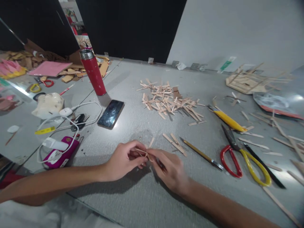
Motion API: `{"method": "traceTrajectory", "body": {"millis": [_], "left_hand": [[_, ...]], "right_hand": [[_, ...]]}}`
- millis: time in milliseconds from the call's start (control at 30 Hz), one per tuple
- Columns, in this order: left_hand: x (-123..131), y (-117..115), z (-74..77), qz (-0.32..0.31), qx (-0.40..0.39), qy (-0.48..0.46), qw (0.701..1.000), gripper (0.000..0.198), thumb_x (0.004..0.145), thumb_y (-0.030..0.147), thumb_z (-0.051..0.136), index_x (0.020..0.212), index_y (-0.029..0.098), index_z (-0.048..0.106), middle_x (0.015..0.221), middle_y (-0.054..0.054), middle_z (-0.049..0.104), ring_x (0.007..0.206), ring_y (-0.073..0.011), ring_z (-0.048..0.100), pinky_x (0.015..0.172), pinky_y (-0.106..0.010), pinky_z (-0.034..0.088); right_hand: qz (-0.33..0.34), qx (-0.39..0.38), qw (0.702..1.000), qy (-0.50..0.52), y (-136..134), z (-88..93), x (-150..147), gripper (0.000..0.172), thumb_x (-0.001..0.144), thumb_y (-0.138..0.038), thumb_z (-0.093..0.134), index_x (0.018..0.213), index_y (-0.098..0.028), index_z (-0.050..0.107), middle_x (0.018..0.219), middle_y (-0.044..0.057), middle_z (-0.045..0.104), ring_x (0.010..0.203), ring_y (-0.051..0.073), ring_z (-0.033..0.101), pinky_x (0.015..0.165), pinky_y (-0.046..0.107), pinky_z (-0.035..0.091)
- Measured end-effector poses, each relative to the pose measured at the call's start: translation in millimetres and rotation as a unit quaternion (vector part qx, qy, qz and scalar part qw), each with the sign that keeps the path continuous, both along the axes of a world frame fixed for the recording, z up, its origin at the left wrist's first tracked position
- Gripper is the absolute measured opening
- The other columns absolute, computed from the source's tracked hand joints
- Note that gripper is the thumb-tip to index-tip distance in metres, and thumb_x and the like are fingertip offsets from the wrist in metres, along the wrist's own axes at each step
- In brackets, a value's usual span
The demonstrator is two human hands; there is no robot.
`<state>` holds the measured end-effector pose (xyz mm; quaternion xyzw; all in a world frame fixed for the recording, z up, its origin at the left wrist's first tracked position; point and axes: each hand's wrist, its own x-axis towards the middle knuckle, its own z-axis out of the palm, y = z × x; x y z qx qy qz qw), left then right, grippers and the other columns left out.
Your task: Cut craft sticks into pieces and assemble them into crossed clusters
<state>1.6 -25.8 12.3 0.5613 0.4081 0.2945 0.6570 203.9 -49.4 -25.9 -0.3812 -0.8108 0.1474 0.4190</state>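
Note:
My left hand [124, 161] and my right hand [169, 169] meet low over the grey table, fingertips pinched together. Between them are small wooden craft sticks [142, 151], partly covered by the fingers; how they join cannot be made out. Just right of my hands lie several short craft sticks [175, 144] and a pencil [198, 150] with a metallic piece at its near end. Farther off spreads a loose pile of short craft stick pieces [163, 98]. Scissors with one red and one yellow handle [234, 148] rest to the right of the pencil.
A red bottle [93, 74] stands behind a phone [110, 114] on the left. Near them are a white cable [101, 110], keys [80, 120] and a purple power bank [63, 153]. A yellow cutter [228, 119], scattered sticks and a wooden frame [247, 84] lie right.

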Motion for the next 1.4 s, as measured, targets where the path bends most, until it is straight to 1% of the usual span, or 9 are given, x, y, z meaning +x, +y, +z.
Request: {"method": "traceTrajectory", "body": {"millis": [233, 433, 533, 600, 667, 933, 1000, 1167, 1400], "left_hand": [[-1, 1, -6.3, 0.020, 0.009, 0.003, 1.000, 0.028, 0.094, 0.040, 0.069, 0.096, 0.012, 0.068, 0.079, -0.006, 0.075, 0.068, -0.0167, 0.074, 0.063, -0.027, 0.061], [-2, 2, -3.0, 0.017, -0.007, 0.020, 1.000, 0.029, 0.094, 0.042, 0.068, 0.091, 0.013, 0.066, 0.074, -0.005, 0.071, 0.061, -0.0147, 0.069, 0.054, -0.023, 0.055], [-3, 3, -3.5, -0.005, 0.065, 0.086, 0.994, 0.029, 0.097, 0.037, 0.061, 0.079, 0.015, 0.064, 0.069, -0.003, 0.068, 0.056, -0.0121, 0.064, 0.053, -0.021, 0.049], [-5, 3, -3.4, -0.032, 0.140, 0.136, 0.980, 0.033, 0.099, 0.031, 0.056, 0.069, 0.016, 0.060, 0.060, -0.001, 0.063, 0.052, -0.0096, 0.056, 0.053, -0.019, 0.044], [-5, 2, -2.4, -0.048, 0.179, 0.157, 0.970, 0.038, 0.099, 0.028, 0.052, 0.063, 0.017, 0.056, 0.054, 0.001, 0.058, 0.049, -0.0084, 0.050, 0.051, -0.018, 0.038], [-5, 1, 0.4, -0.056, 0.028, 0.080, 0.995, 0.042, 0.100, 0.043, 0.052, 0.067, 0.018, 0.054, 0.055, 0.001, 0.056, 0.040, -0.0075, 0.048, 0.040, -0.017, 0.035], [-5, 2, 1.5, -0.061, 0.037, 0.080, 0.994, 0.040, 0.098, 0.041, 0.055, 0.065, 0.018, 0.054, 0.053, 0.002, 0.055, 0.040, -0.0076, 0.048, 0.040, -0.017, 0.035], [-5, 4, 4.1, -0.076, 0.123, 0.109, 0.984, 0.042, 0.095, 0.030, 0.057, 0.055, 0.018, 0.051, 0.049, 0.002, 0.054, 0.044, -0.0076, 0.046, 0.043, -0.016, 0.031], [-5, 1, 3.1, -0.051, 0.077, 0.093, 0.991, 0.040, 0.097, 0.035, 0.055, 0.062, 0.018, 0.053, 0.050, 0.002, 0.055, 0.041, -0.0078, 0.047, 0.041, -0.017, 0.034]], "right_hand": [[-0.016, -0.028, 0.999, 0.040, -1, -2.7, 0, 0.019, 0.103, -0.016, 0.056, 0.114, -0.022, 0.070, 0.085, 0.004, 0.080, 0.066, 0.017, 0.075, 0.062, 0.026, 0.060], [-0.020, -0.049, 0.996, 0.077, 5, 8.1, -3, 0.017, 0.102, -0.015, 0.057, 0.104, -0.023, 0.073, 0.091, 0.007, 0.079, 0.080, 0.020, 0.077, 0.068, 0.029, 0.063], [-0.023, -0.050, 0.995, 0.087, 5, 9.0, -4, 0.019, 0.101, -0.013, 0.056, 0.103, -0.022, 0.072, 0.091, 0.006, 0.079, 0.081, 0.019, 0.077, 0.070, 0.029, 0.064], [-0.017, -0.049, 0.995, 0.087, 4, 7.0, -3, 0.020, 0.101, -0.011, 0.056, 0.104, -0.022, 0.072, 0.092, 0.005, 0.080, 0.080, 0.018, 0.077, 0.072, 0.029, 0.064], [-0.007, -0.050, 0.995, 0.085, 4, 4.8, -2, 0.020, 0.101, -0.011, 0.055, 0.104, -0.022, 0.072, 0.093, 0.005, 0.081, 0.081, 0.018, 0.078, 0.072, 0.028, 0.064], [0.001, -0.117, 0.990, 0.077, 3, 7.0, -3, 0.021, 0.105, -0.019, 0.050, 0.101, -0.022, 0.071, 0.078, 0.002, 0.078, 0.061, 0.015, 0.072, 0.059, 0.023, 0.058], [-0.005, -0.138, 0.986, 0.094, 3, 8.5, -4, 0.019, 0.105, -0.021, 0.051, 0.099, -0.021, 0.069, 0.076, 0.001, 0.076, 0.060, 0.014, 0.071, 0.059, 0.023, 0.058], [0.011, -0.189, 0.975, 0.112, 5, 9.8, -4, 0.020, 0.104, -0.025, 0.052, 0.093, -0.020, 0.068, 0.074, 0.001, 0.074, 0.058, 0.013, 0.069, 0.055, 0.022, 0.055], [0.035, -0.091, 0.990, 0.098, 4, 7.4, 1, 0.015, 0.104, -0.020, 0.055, 0.106, -0.021, 0.070, 0.079, 0.003, 0.078, 0.065, 0.016, 0.074, 0.060, 0.024, 0.058]]}}
